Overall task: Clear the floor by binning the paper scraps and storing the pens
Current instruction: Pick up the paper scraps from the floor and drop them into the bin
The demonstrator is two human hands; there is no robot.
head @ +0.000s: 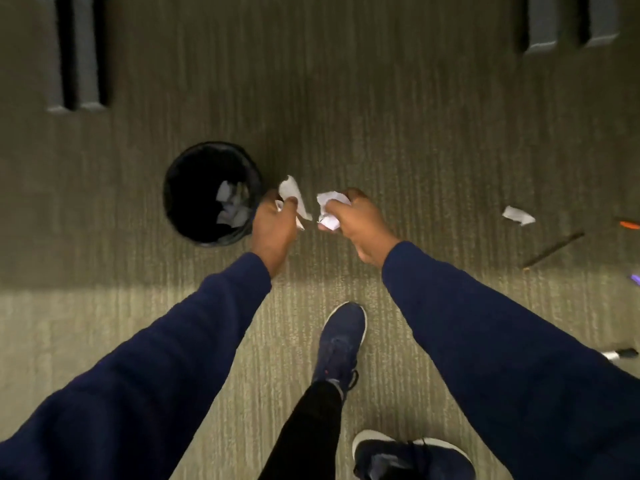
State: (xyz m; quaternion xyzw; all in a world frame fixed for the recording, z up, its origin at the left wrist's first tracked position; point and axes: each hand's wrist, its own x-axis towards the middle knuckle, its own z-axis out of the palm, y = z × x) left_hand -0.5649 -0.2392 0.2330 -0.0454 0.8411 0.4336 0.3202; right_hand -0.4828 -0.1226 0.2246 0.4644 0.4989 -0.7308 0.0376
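My left hand [275, 225] grips a white paper scrap [292, 197] just right of a round black bin [173, 199], which holds several white scraps inside. My right hand [360, 220] is closed on a crumpled white paper ball [329, 207], a little further right of the bin. One more paper scrap [517, 215] lies on the carpet at the right. Near it lie a black pen [554, 249], an orange pen [628, 224] at the frame edge, a purple pen tip [635, 280] and a black-and-white marker [621, 354].
Grey-green carpet [398, 133] covers the floor. Dark furniture legs stand at the back left [79, 64] and back right [568, 26]. My two dark blue shoes [341, 341] are on the carpet below my hands.
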